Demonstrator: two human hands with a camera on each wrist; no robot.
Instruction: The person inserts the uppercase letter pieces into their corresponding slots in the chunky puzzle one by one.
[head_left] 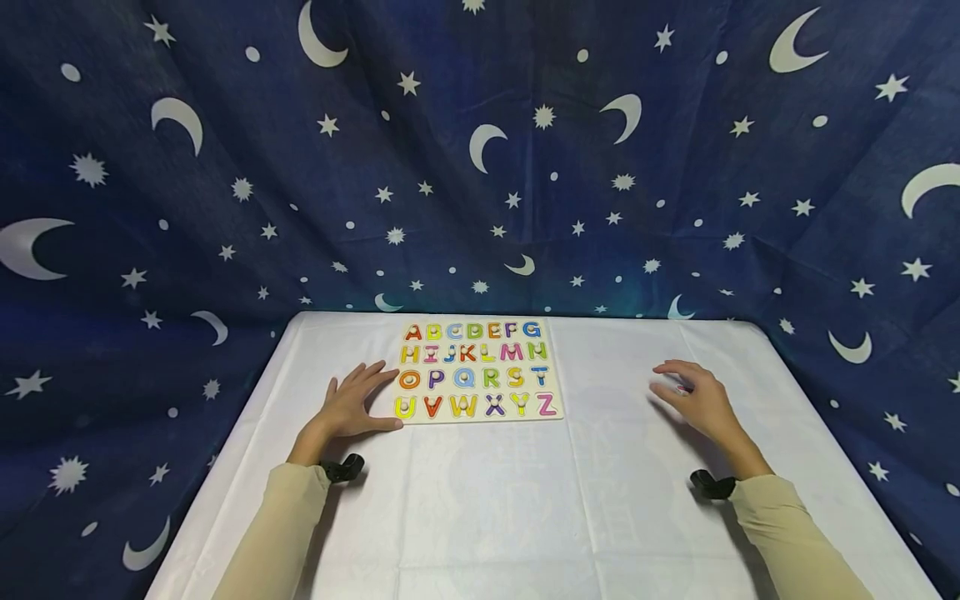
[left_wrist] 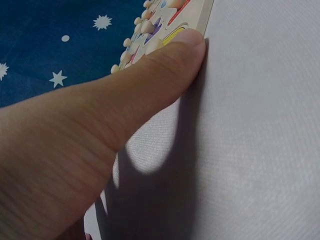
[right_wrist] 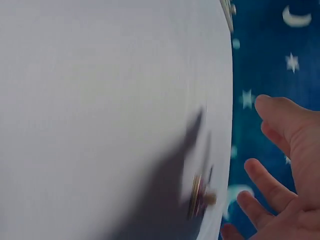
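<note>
A cream alphabet puzzle board (head_left: 480,364) lies on the table, filled with coloured letters that carry small knobs. My left hand (head_left: 352,406) rests at its left edge, fingers spread, the index fingertip beside the orange O. In the left wrist view the thumb (left_wrist: 165,65) touches the board's near corner by the yellow U. Off to the right, my right hand (head_left: 697,400) hovers over the table with thumb and fingers parted and nothing between them. Beneath it sits a small, blurred thing with a pale knob (right_wrist: 202,197), partly hidden by the hand in the head view.
A white cloth covers the table (head_left: 495,500). Behind it hangs a dark blue curtain (head_left: 450,167) with moons and stars. Each wrist wears a black camera mount, one at the left wrist (head_left: 342,468) and one at the right (head_left: 712,484).
</note>
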